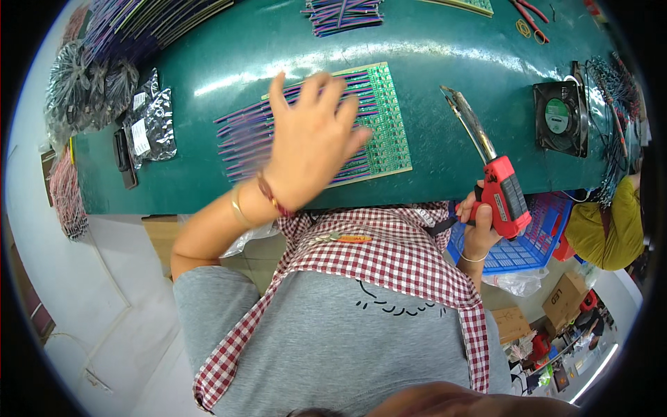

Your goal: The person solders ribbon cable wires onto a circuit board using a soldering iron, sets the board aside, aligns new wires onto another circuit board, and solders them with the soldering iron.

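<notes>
My left hand is over a green circuit board panel, its fingers spread apart and slightly blurred. Rows of thin purple and dark wires run from the panel out past its left side, partly hidden under that hand. Whether the fingertips touch the wires, I cannot tell. On the right, my right hand is wrapped around the handle of a red and black soldering gun. Its metal barrel points up and away to the left, with the tip above the green tabletop, apart from the panel.
A wire bundle lies at the far middle, and a larger wire pile at far left. Black plastic bags are at left. Red-handled pliers lie far right, beyond a black fan. Below the table edge is a blue basket.
</notes>
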The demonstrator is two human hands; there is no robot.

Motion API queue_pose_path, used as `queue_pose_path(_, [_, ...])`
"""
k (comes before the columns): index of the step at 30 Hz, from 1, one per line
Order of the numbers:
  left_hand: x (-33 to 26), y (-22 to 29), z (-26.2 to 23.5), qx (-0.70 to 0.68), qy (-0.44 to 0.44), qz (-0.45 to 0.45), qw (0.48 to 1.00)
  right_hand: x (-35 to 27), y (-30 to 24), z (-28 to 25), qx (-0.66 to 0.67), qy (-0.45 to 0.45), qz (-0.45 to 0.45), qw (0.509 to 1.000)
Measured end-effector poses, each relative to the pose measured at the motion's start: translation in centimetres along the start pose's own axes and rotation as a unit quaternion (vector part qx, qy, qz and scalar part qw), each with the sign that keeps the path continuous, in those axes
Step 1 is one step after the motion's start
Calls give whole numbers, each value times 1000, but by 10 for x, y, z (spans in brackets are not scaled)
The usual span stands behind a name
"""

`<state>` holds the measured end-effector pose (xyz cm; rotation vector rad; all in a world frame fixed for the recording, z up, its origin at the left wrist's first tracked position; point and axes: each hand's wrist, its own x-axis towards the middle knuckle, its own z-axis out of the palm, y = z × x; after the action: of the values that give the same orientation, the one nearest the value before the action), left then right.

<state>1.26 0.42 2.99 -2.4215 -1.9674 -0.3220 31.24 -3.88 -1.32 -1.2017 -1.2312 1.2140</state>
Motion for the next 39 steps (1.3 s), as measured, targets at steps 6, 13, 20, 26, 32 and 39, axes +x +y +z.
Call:
queue_pose_path(6, [115,-78,58,18,110,-25,993,0,-1,4,5,9,-10,1000])
queue_pose_path(13, [108,-79,73,-14,114,23,993,1,-2,4,12,33,-19,999])
queue_pose_path(20, [85,-71,60,-8,108,58,992,12,-5,8,35,13,-16,999])
queue_pose_path(26, [92,-69,66,-57,129,59,988,14,-9,19,33,6,-24,999])
queue_pose_path(32, [81,-60,54,-145,106,34,983,11,-8,15,30,18,-18,999])
queue_pose_path(39, [61,-36,52,-188,12,44,981,13,-7,15,43,12,-24,999])
